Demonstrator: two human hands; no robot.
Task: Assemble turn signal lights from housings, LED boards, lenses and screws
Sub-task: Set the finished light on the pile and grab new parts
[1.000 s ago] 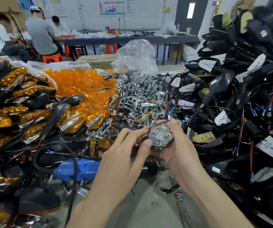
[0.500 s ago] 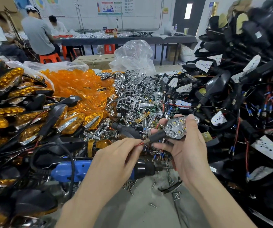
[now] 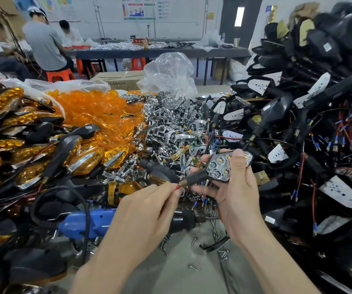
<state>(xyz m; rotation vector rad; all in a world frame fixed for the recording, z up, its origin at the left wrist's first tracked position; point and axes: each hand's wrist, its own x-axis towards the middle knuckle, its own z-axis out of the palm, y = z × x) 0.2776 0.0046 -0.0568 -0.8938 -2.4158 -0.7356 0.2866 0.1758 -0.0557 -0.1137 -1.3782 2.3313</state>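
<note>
Housing heap: black housings (image 3: 319, 107) with wired boards bank up along the right edge of the bench (image 3: 171, 276), crowding the right hand (image 3: 238, 194).
Lens heap: amber lenses (image 3: 90, 107) far left, with chrome reflectors (image 3: 171, 124) beside them, mid-bench.
Screwdriver: blue screwdriver (image 3: 81, 223) near the front edge, partly under the left hand (image 3: 147, 211).
Right hand: grips the turn signal (image 3: 217, 168), thumb across its face.
Left hand: pinches the red wire (image 3: 179, 186) at the signal's stalk tip.
Screws: screws (image 3: 224, 253) loose below both hands.

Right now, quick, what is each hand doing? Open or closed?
The left hand is closed, pinching the red wire at the stem's end.
The right hand is closed, holding the black housing.
</note>
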